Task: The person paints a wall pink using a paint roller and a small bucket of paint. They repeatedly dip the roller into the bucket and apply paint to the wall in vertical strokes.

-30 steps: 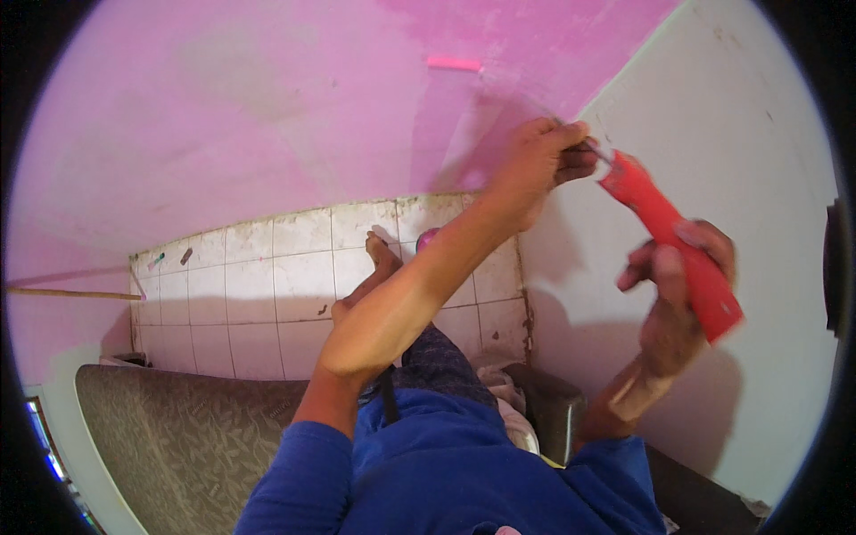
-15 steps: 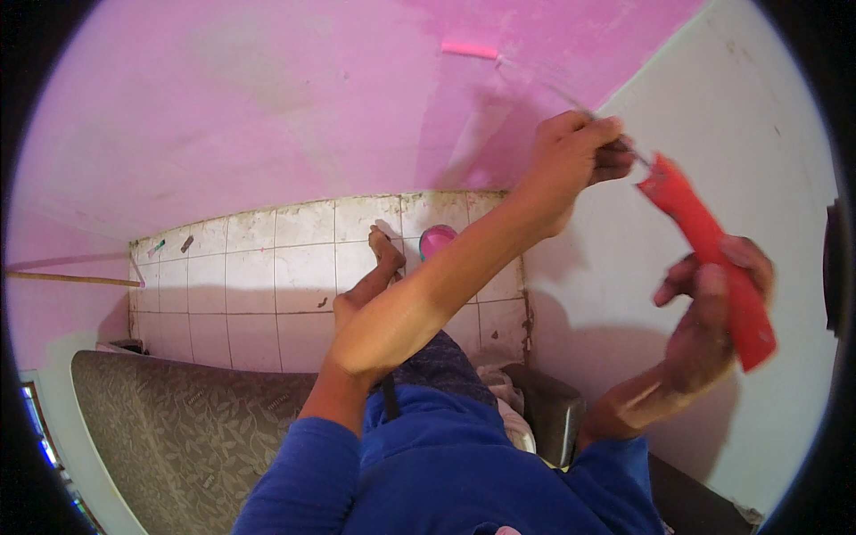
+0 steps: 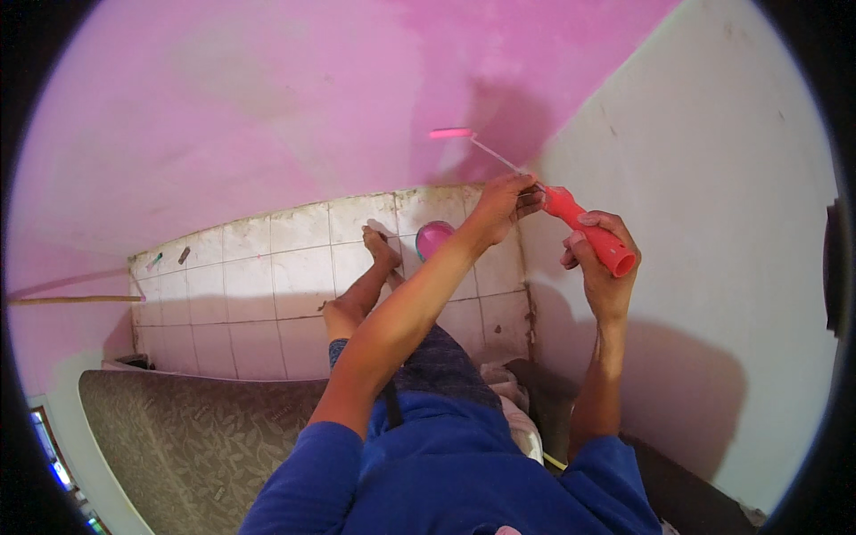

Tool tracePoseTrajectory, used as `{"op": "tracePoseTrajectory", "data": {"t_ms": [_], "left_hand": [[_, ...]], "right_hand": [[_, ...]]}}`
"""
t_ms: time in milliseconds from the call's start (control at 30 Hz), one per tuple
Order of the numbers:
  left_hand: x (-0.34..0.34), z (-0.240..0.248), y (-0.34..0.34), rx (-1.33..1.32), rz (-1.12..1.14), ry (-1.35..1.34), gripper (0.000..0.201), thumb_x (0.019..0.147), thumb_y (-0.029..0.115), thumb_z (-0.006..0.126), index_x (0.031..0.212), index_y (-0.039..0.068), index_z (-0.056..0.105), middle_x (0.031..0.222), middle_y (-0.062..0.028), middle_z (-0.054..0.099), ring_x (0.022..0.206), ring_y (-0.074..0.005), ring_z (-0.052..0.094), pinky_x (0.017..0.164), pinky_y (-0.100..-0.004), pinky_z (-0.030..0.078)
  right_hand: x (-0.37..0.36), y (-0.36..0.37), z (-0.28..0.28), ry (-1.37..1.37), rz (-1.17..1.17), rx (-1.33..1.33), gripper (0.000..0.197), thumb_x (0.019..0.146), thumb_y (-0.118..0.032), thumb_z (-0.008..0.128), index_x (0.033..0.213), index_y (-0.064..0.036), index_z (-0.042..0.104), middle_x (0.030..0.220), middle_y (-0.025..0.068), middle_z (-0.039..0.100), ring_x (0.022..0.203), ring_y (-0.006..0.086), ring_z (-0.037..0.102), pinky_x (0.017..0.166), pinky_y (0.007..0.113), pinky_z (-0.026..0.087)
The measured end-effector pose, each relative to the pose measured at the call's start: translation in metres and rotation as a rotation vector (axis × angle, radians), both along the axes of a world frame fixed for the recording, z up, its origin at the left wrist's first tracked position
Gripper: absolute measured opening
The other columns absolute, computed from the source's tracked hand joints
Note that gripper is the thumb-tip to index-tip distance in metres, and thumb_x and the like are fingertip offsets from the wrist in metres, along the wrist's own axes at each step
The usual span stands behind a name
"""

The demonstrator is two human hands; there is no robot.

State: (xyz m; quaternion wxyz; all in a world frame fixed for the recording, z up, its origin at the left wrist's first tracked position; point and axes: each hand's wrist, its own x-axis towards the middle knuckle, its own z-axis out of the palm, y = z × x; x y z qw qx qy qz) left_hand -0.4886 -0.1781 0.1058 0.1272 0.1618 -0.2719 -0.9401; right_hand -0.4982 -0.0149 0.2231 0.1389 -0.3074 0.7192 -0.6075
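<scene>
A paint roller [image 3: 580, 218] is held out in front of me, its thick red handle tilted down to the right. The slim pink roller sleeve [image 3: 452, 133] points up-left, in front of the pink wall; whether it touches the wall I cannot tell. My left hand [image 3: 501, 209] is closed on the metal rod just above the handle. Around the red handle, near its hollow end, the fingers of my right hand [image 3: 608, 254] are wrapped. A round tub with pink paint [image 3: 435, 237] stands on the tiled floor, partly behind my left forearm.
The pink wall [image 3: 267, 107] meets a white wall [image 3: 695, 178] at a corner on the right. A patterned grey-brown sofa [image 3: 196, 437] stands at lower left. Small objects, including a dark one [image 3: 184, 256], lie on the floor. A thin pole [image 3: 76, 300] is at far left.
Both hands and the roller have moved down and to the left. The roller sleeve is lower against the pink wall, and the handle has come down from the far right.
</scene>
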Motion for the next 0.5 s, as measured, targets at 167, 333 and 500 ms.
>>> {"op": "tracePoseTrajectory", "data": {"t_ms": [167,333,500], "left_hand": [[-0.032,-0.001,0.008,0.068,-0.061,0.029,0.015,0.092,0.02,0.055,0.089,0.005,0.057,0.083,-0.0042,0.061,0.076,-0.0143,0.061,0.074,-0.0288,0.054],[-0.052,0.035,0.009,-0.028,-0.019,0.103,0.013,0.091,0.018,0.055,0.089,0.005,0.057,0.085,-0.0052,0.061,0.077,-0.0151,0.06,0.077,-0.0295,0.053],[-0.04,0.101,0.03,-0.062,0.01,0.234,0.016,0.092,0.02,0.054,0.094,0.004,0.059,0.086,-0.0056,0.063,0.08,-0.0167,0.063,0.077,-0.029,0.053]], "right_hand": [[-0.019,0.008,-0.004,0.002,-0.03,-0.024,0.022,0.082,0.004,0.059,0.102,-0.0017,0.057,0.077,0.007,0.061,0.061,0.0114,0.06,0.054,0.024,0.049],[-0.031,0.014,0.025,0.061,-0.069,-0.144,0.021,0.082,0.001,0.061,0.102,-0.0019,0.056,0.076,0.0093,0.061,0.058,0.014,0.059,0.053,0.025,0.048],[-0.015,0.033,0.076,0.199,-0.169,-0.221,0.022,0.082,-0.004,0.063,0.102,-0.0016,0.055,0.073,0.0123,0.062,0.055,0.0178,0.059,0.049,0.028,0.048]]}}
